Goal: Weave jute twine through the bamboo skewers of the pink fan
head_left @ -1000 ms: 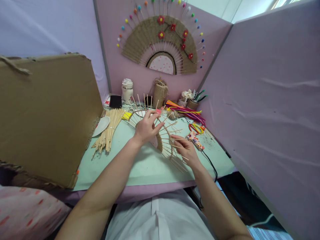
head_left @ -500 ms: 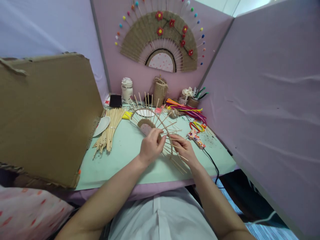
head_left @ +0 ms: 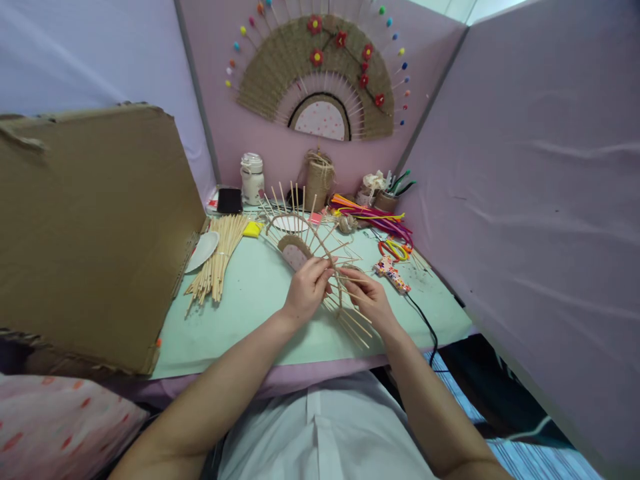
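Between my hands is a fan frame (head_left: 295,251): thin wooden sticks spread from a half-round base, with brown twine woven across them in an arc. My left hand (head_left: 309,288) is closed on the sticks and twine just right of the base. On the outer side of the arc, my right hand (head_left: 367,297) pinches at the twine among the stick ends. Both sets of fingertips nearly meet at the arc, and the exact strand between them is too small to make out. The frame is tilted, its lower sticks pointing toward the table's front edge.
A bundle of sticks (head_left: 220,260) and a white oval piece (head_left: 203,252) lie left, beside a large cardboard sheet (head_left: 95,240). Right are a glue gun (head_left: 393,275) with its cord, scissors (head_left: 394,250) and pipe cleaners (head_left: 370,217). A twine spool (head_left: 319,180) and jar (head_left: 253,179) stand behind.
The left hand has shifted slightly along the twine arc, and the frame has turned a little. Both hands keep their hold. The whole view has moved slightly.
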{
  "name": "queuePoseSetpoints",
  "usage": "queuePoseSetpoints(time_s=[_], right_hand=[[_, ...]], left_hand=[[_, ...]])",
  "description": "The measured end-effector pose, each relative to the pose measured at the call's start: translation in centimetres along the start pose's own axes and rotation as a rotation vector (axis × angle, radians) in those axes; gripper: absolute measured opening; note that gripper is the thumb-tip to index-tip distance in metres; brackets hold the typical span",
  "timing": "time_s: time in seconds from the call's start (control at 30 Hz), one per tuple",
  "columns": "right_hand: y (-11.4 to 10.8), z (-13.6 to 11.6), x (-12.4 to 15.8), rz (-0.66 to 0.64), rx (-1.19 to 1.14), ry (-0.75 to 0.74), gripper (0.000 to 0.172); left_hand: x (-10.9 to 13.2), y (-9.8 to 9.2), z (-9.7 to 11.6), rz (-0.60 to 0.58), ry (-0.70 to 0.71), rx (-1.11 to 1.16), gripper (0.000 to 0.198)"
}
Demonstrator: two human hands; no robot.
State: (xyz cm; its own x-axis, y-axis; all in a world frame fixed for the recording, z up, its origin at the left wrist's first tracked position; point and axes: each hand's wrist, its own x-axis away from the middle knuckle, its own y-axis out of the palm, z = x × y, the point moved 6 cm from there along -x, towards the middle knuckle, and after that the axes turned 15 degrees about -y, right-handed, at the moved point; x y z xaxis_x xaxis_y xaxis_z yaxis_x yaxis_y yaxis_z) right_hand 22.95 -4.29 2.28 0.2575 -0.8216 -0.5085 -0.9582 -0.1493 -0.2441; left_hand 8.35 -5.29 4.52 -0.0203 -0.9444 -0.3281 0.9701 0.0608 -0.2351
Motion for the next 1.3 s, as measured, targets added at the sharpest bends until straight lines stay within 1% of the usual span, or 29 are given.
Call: queuePoseSetpoints(time_s=[0.17,0.37,0.5,0.57,0.63,0.77,0.8,0.87,1.1,1.2,1.3], right_hand=[[-1.5,-0.4,1.9,0.05,0.016,0.007,0.031],[-3.5,-1.8,3.8,0.067,0.081,0.035,0.025],[-3.7,-2.9,3.9,0.032,0.108,0.049,0.024],[-3.6,-3.0,3.8,0.026,0.108,0.04,0.023],[-3.6,-2.9,3.7,0.028,0.104,0.042,0.025],[-3.8,-2.2,3.5,0.014,0.119,0.056,0.027],[-3.9,-2.1,3.5,0.009,0.128,0.058,0.027],[-4.1,-2.0,3.4,0.004,0.142,0.066,0.027],[-4.6,-2.1,3.5,0.012,0.138,0.083,0.027],[-4.8,-2.3,3.3,0.004,0.145,0.085,0.028],[-5.6,-2.5,3.1,0.028,0.17,0.098,0.028]], left_hand=[[-0.1,-0.1,0.3,0.025,0.035,-0.026,0.025],[-0.1,0.3,0.2,0.01,0.044,-0.055,0.024],[0.2,0.5,-0.7,0.069,0.025,-0.113,0.02],[0.3,0.4,-1.3,0.105,0.014,-0.107,0.021],[0.4,0.4,-1.4,0.115,0.068,-0.116,0.023],[0.8,0.4,0.0,0.068,0.322,-0.236,0.029],[0.8,0.4,0.4,0.053,0.36,-0.271,0.031],[0.8,0.4,0.8,0.026,0.389,-0.326,0.034],[0.8,0.8,0.5,0.022,0.375,-0.446,0.031],[0.7,0.8,0.4,0.023,0.352,-0.459,0.031],[0.6,0.8,0.5,0.022,0.339,-0.46,0.031]])
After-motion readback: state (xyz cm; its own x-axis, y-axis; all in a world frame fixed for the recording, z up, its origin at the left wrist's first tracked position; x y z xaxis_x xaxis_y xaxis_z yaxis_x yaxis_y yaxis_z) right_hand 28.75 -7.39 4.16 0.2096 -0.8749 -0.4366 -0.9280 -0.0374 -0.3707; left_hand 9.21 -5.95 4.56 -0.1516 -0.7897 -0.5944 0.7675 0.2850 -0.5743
